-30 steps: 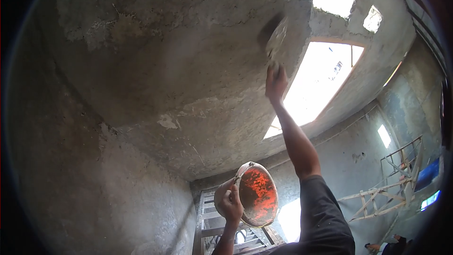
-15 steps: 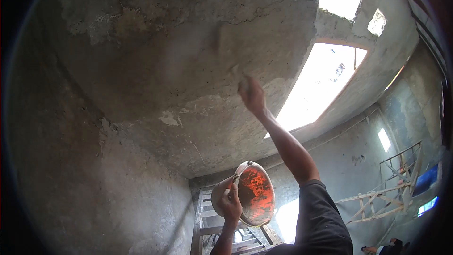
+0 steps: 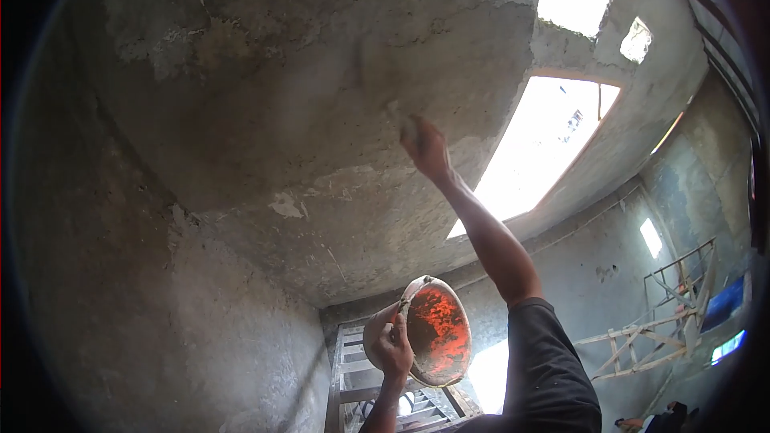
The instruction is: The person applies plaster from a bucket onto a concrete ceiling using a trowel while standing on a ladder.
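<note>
My left hand (image 3: 393,349) is closed on the rim of a tilted bucket (image 3: 439,329), whose mouth faces me. Grey mortar coats the bucket's orange-red inside in patches. Raised high against the rough cement wall (image 3: 241,96), my right hand (image 3: 425,147) is closed round the handle of what looks like a trowel (image 3: 392,107). Motion smears the tool, and its blade barely stands out from the grey plaster. Damp, darker plaster lies around it.
A bright window opening (image 3: 545,144) lies right of my raised arm, with smaller openings above. Below the bucket stands a ladder-like wooden frame (image 3: 353,369). Wooden scaffolding (image 3: 642,345) is at the right. Part of a person (image 3: 658,421) shows at the lower right edge.
My right hand has shifted slightly up and left along the wall with the tool. The bucket, still in my left hand, sits slightly lower and further right in view.
</note>
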`<state>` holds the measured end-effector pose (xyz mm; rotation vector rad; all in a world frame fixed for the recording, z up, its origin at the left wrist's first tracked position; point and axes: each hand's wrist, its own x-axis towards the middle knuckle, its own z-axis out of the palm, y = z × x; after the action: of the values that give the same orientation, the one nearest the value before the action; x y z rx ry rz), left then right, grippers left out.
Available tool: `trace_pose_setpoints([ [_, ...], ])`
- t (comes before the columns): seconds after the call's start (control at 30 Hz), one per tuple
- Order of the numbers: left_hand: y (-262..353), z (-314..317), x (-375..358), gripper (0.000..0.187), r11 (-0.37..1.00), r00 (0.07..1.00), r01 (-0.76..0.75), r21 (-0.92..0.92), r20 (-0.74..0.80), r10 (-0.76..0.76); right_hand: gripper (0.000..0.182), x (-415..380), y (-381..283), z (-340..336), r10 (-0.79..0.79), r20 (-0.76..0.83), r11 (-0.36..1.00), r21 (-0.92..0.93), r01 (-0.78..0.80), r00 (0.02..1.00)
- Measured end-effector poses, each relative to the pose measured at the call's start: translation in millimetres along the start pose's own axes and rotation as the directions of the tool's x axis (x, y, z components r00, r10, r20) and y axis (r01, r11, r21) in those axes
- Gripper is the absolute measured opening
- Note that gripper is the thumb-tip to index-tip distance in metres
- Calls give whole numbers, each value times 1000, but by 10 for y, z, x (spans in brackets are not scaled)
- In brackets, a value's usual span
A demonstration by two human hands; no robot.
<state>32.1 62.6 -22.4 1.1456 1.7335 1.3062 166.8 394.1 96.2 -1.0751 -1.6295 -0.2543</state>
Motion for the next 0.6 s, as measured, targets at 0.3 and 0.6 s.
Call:
trace_pose_setpoints([
  [0.3,71,10,-11,51,999,999,-44,-16,-22,44,33,125,96,-78,113,-135,993,-11,-115,984],
  [0.6,154,-7,-9,49,997,1000,-22,-72,-22,21,36,-150,201,127,204,-61,977,-54,-207,977],
])
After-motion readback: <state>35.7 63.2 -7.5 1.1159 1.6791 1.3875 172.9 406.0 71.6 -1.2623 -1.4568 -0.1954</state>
